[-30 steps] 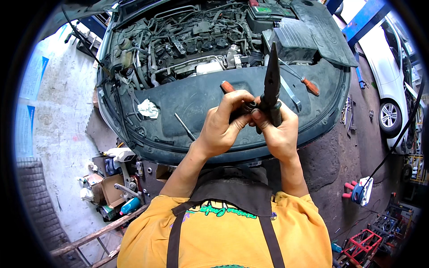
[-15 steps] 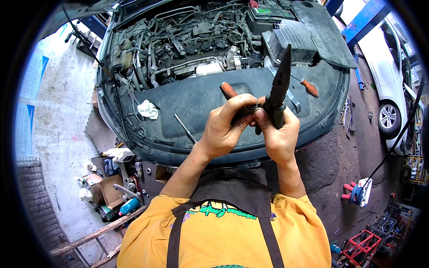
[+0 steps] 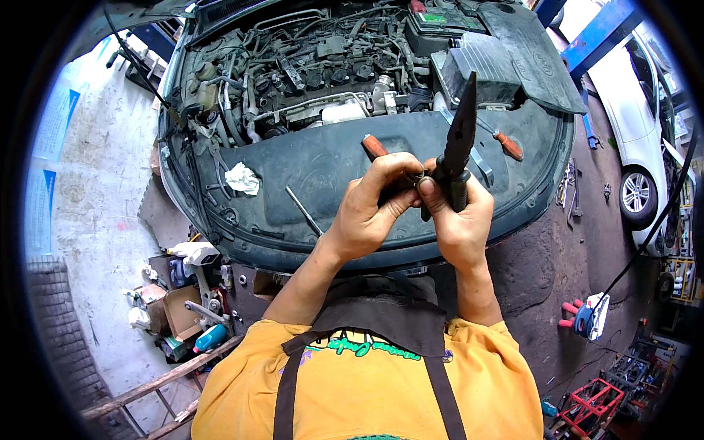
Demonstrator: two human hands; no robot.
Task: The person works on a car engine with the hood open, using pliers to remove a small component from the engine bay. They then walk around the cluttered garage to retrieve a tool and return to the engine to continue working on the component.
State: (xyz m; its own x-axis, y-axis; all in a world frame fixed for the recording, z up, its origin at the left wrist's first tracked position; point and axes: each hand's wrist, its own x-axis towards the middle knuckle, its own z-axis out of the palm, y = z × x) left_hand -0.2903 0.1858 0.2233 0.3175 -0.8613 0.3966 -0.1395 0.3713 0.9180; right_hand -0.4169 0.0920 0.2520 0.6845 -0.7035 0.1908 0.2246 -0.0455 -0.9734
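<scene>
Both my hands are raised close together over the dark plastic panel (image 3: 308,172) at the front of a car's engine bay. My right hand (image 3: 463,224) is closed around dark pliers (image 3: 460,136), whose long tapered jaws point up and away from me. Its thumb also meets the fingertips of my left hand (image 3: 372,204), which is closed in a pinch. A small metal piece (image 3: 421,175) shows between the fingertips, too small to name. Beyond my left hand an orange screwdriver handle (image 3: 374,145) sticks out; my fingers hide the rest of it, and whether they touch it I cannot tell.
A slim metal rod (image 3: 302,209), a crumpled white rag (image 3: 242,179) and an orange-handled screwdriver (image 3: 507,145) lie on the panel. The exposed engine (image 3: 334,70) is beyond it. Boxes and bottles (image 3: 183,312) stand on the floor at left; a white car (image 3: 634,125) is at right.
My fingertips have shifted very slightly around the small metal piece. The pliers and both hands otherwise stay in place.
</scene>
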